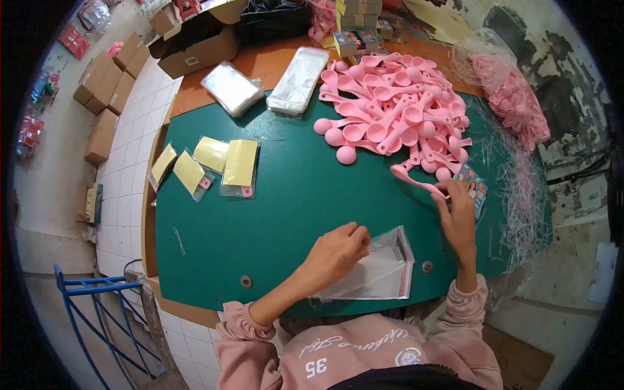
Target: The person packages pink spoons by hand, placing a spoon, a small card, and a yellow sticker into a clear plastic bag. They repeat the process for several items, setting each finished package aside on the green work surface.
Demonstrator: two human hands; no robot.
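My right hand (pixel 458 211) grips the handle end of a pink measuring spoon (pixel 416 182), its bowl pointing left toward the pile. A small printed card (pixel 480 188) with blue and orange colours shows just behind those fingers. My left hand (pixel 341 252) is closed, fingers curled, above the upper left of some clear plastic bags (pixel 387 276) lying near the table's front edge. What its fingertips pinch, if anything, I cannot tell. A large heap of pink measuring spoons (pixel 396 107) lies just beyond my right hand.
Several filled packets with yellow cards (pixel 239 162) lie at the left of the green table (pixel 260 221). Stacks of clear bags (pixel 299 81) sit at the back. A sack of pink items (pixel 510 97) and plastic scraps (pixel 520 208) line the right side. A blue metal frame (pixel 104 283) stands lower left.
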